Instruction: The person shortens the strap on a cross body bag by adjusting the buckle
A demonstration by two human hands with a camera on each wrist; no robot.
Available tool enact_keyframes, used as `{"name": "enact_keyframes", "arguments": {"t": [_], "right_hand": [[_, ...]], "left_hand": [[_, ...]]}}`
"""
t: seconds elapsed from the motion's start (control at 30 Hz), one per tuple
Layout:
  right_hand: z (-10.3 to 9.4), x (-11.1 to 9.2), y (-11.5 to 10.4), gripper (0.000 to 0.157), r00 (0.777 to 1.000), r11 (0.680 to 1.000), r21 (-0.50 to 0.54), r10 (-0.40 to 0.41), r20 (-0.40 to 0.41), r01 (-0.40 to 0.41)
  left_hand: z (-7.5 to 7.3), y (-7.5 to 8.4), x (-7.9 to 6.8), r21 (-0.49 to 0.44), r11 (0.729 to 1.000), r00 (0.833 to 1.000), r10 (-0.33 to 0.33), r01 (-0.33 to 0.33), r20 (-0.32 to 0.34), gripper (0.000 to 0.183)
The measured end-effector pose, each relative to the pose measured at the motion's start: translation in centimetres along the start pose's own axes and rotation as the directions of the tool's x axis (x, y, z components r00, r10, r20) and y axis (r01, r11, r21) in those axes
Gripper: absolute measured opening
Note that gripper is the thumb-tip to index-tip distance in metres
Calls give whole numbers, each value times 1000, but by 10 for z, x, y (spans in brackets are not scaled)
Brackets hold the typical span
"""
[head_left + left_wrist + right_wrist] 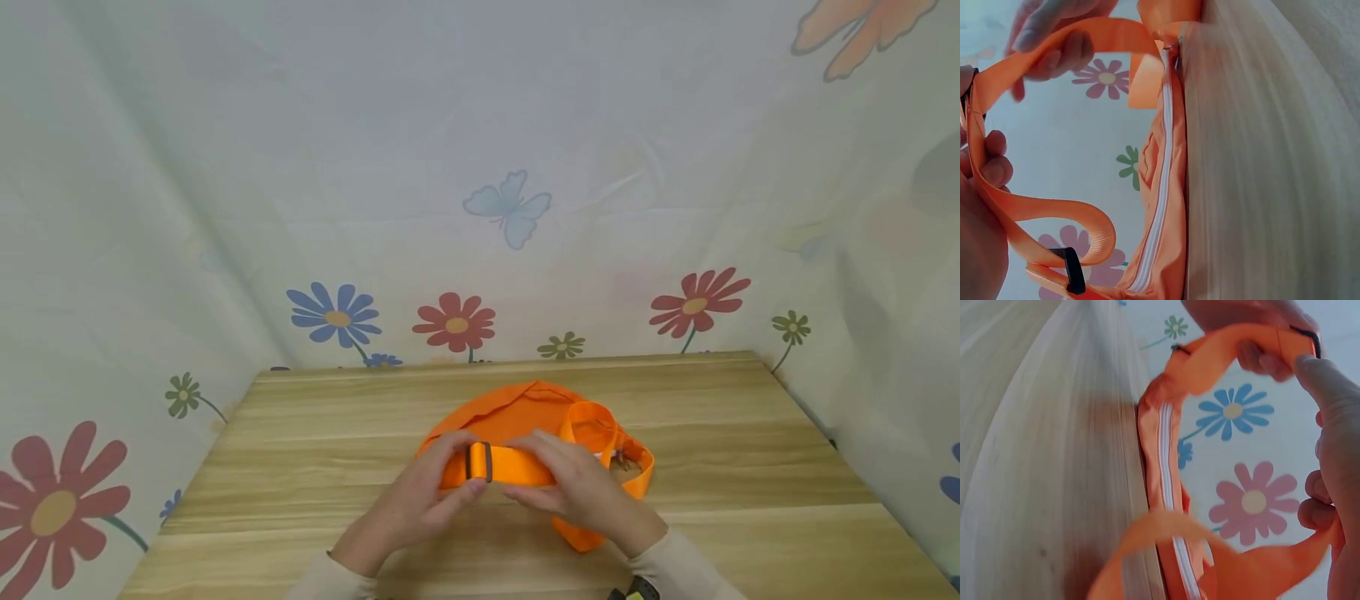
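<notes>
An orange zippered bag (517,412) lies on the table, its white zipper (1163,169) running lengthwise in the left wrist view. In front of it, both hands hold up a stretch of the orange webbing strap (525,467). My left hand (420,500) grips the strap right at a dark slide buckle (480,461), thumb below and fingers behind. My right hand (581,487) pinches the same stretch a little to the right. A second dark buckle (1074,270) sits lower on the strap, near a loose loop. More strap (592,421) curls beside my right hand.
The wood-grain table (315,442) stretches out on both sides of the bag. Behind and beside it hangs a pale cloth (375,167) printed with flowers and butterflies. A dark band (641,587) circles the right wrist, below the sleeve.
</notes>
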State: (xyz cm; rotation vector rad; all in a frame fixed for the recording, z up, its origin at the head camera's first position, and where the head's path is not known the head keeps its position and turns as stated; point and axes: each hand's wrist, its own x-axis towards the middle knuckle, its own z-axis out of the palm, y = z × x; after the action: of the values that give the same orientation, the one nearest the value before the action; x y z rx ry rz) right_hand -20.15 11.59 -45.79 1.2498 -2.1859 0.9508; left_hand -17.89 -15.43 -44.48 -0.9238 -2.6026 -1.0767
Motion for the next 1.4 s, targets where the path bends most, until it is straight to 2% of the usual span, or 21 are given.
{"name": "enact_keyframes", "arguments": {"t": [0.1, 0.23, 0.43, 0.7, 0.83, 1.0, 1.2, 1.4], "right_hand": [[-6, -5, 5, 44, 1000, 998, -61, -3, 3, 3], [-11, -8, 8, 42, 1000, 997, -75, 5, 12, -4], [-11, -8, 6, 37, 1000, 1000, -22, 16, 20, -15], [-5, -6, 2, 30, 1000, 999, 32, 19, 17, -20], [-4, -3, 0, 30, 999, 998, 51, 29, 15, -30], [-1, 0, -2, 33, 1000, 999, 41, 6, 27, -7], [0, 2, -8, 39, 1000, 1000, 1, -2, 21, 2], [-10, 1, -8, 57, 1000, 996, -84, -8, 25, 11]], "left_hand": [[-4, -2, -2, 17, 1000, 1000, 14, -13, -16, 43], [-5, -4, -3, 19, 999, 999, 31, -31, -17, 42], [-1, -5, -2, -41, 998, 999, 48, -48, -16, 41], [1, -7, 1, -117, 986, 993, 116, -119, -31, 44], [2, -6, 3, -122, 986, 994, 110, -112, -24, 47], [4, -5, 2, -116, 990, 997, 81, -80, 2, 46], [6, -4, 1, -80, 992, 995, 98, -98, -8, 48], [4, -3, 0, -47, 994, 995, 94, -96, -27, 49]]}}
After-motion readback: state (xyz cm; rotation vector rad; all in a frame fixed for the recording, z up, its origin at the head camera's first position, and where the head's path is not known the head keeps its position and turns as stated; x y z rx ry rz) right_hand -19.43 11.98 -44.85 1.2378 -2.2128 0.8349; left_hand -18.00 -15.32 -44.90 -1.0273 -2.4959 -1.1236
